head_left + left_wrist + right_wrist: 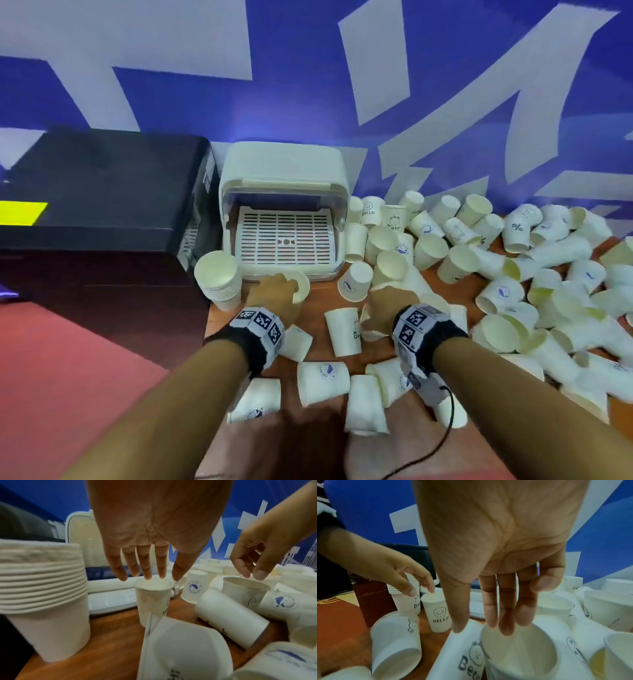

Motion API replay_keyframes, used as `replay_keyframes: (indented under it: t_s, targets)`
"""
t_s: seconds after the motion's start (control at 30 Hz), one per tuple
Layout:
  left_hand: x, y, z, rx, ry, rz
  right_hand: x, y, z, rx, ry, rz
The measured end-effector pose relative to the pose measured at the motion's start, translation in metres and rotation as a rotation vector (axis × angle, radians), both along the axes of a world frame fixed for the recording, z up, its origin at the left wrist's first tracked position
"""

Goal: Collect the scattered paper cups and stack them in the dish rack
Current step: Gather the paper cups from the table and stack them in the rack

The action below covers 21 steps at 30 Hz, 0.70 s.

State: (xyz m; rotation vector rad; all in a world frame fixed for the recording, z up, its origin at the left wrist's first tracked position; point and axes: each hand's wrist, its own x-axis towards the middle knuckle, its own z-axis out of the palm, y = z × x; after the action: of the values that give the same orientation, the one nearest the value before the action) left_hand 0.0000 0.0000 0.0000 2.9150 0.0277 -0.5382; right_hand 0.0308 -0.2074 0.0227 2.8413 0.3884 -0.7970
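Many white paper cups (459,263) lie scattered over the wooden table. The cream dish rack (284,219) stands open at the back with its slatted tray (284,240) bare. A nested cup stack (219,277) stands upright left of the rack. My left hand (284,284) reaches down with straight fingers (147,574), and the tips are at the rim of an upright HELLO cup (154,599). My right hand (387,298) hovers over the pile, its fingers (506,615) pointing into the mouth of an upright cup (522,653), with the thumb outside over a Bear cup (464,655). Neither hand holds anything.
A black box (102,192) sits left of the rack, against the stack. A blue and white wall (308,85) rises behind the table. Tipped cups (322,380) crowd the table near my wrists. A red floor (68,359) lies to the lower left.
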Motion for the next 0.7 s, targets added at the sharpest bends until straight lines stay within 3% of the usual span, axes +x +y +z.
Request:
replay_keyframes:
  t_s: [0.37,0.53,0.7]
  targets:
    - [0.019,-0.009,-0.024,0.111,0.093,-0.101,0.006,-0.008,-0.028,-0.066,0.085,0.045]
    - [0.020,-0.012,-0.024,0.121,0.042,-0.087,0.011,-0.010,-0.028,-0.054,0.061,0.009]
    - [0.028,-0.004,0.003,0.104,-0.081,-0.130,0.029,-0.008,-0.003,-0.042,-0.024,0.031]
